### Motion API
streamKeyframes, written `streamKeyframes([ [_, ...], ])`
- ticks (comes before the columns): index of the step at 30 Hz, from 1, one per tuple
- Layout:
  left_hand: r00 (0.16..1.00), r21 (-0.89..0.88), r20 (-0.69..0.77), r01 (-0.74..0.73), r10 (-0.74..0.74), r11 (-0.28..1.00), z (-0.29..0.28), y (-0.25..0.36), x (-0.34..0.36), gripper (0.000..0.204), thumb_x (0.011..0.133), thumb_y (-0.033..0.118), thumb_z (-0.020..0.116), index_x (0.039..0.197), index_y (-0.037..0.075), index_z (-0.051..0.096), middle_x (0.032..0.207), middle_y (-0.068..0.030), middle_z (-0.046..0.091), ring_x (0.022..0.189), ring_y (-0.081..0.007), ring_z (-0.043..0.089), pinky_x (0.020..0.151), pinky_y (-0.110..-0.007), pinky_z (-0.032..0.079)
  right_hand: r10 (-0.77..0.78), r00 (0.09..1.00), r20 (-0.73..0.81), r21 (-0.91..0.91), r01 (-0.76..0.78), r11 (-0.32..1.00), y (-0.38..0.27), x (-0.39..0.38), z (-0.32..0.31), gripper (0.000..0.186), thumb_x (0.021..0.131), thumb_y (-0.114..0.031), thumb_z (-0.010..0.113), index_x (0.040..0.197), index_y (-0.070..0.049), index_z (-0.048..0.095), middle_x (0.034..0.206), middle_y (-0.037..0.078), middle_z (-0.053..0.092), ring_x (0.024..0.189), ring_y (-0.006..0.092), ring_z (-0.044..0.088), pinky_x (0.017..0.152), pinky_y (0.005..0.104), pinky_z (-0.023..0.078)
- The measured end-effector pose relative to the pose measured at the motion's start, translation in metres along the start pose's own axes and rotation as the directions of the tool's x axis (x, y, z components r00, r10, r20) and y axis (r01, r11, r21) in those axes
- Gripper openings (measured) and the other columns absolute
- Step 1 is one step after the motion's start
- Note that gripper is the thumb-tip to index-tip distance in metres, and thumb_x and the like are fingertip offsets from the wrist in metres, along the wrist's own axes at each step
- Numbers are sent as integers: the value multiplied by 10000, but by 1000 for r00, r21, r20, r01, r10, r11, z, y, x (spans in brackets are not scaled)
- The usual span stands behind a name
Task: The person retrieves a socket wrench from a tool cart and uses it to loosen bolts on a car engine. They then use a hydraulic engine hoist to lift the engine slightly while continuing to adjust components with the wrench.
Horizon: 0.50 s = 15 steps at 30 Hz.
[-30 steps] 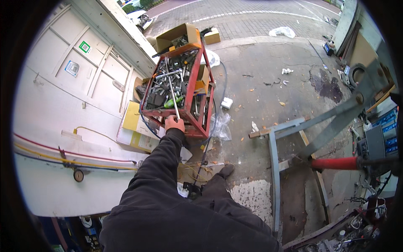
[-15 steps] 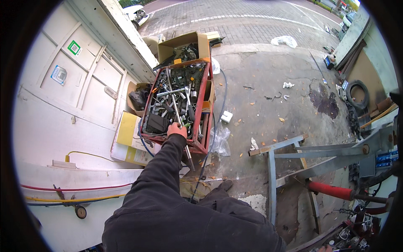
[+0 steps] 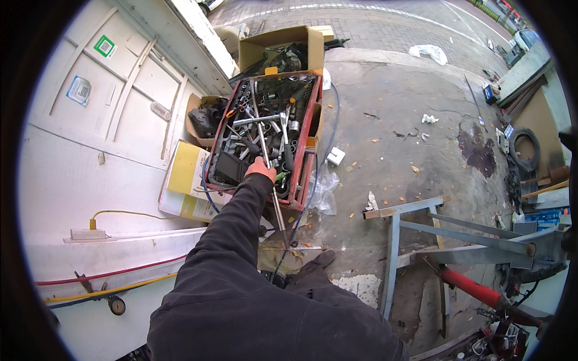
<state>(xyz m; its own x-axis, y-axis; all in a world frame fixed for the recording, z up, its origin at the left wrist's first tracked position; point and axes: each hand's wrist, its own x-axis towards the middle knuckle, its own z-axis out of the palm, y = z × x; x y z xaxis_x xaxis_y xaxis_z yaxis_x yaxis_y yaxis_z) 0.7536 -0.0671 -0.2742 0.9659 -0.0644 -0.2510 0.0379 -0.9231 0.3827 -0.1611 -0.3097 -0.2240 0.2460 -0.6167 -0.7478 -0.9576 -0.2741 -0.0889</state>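
We clasp a long metal bar [image 3: 264,144] in our left grip [image 3: 261,169], by the near edge of the red tool cart [image 3: 305,144].

A black tyre [image 3: 527,165] stands near a dark floor stain [image 3: 475,150]. A round gauge [image 3: 117,305] hangs below a red hose [image 3: 144,267].

The left grip [image 3: 261,170] hides the stretch of long metal bar [image 3: 278,207] inside it and partly covers the green handle [image 3: 280,176] just to its right. Far beyond the grip, the upper edge cuts off a white vehicle [image 3: 206,6].
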Motion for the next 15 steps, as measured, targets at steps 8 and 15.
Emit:
streamKeyframes([
  [8, 987, 56, -39, -154, 157, 986, -13, 7, 18, 275, 928, 305, 663, 1044, 104, 811, 1069, -214, 777, 1054, -407, 736, 964, -503, 583, -150, 985, 86, 63, 145, 987, 38, 53, -8, 565, 998, -499, 702, 1395, -100, 660, 1347, 202, 711, 1269, 392, 660, 1063, 467, 523],
  [15, 999, 217, 42, -32, 24, 976, 14, 69, 81, 356, 1018, 327, 619, 1230, 94, 783, 1275, -210, 747, 1251, -400, 691, 1055, -496, 562, -191, 980, 58, 82, 186, 979, 55, 44, 3, 534, 1018, -473, 685, 1388, -87, 662, 1318, 203, 723, 1252, 403, 667, 1059, 478, 524],
])
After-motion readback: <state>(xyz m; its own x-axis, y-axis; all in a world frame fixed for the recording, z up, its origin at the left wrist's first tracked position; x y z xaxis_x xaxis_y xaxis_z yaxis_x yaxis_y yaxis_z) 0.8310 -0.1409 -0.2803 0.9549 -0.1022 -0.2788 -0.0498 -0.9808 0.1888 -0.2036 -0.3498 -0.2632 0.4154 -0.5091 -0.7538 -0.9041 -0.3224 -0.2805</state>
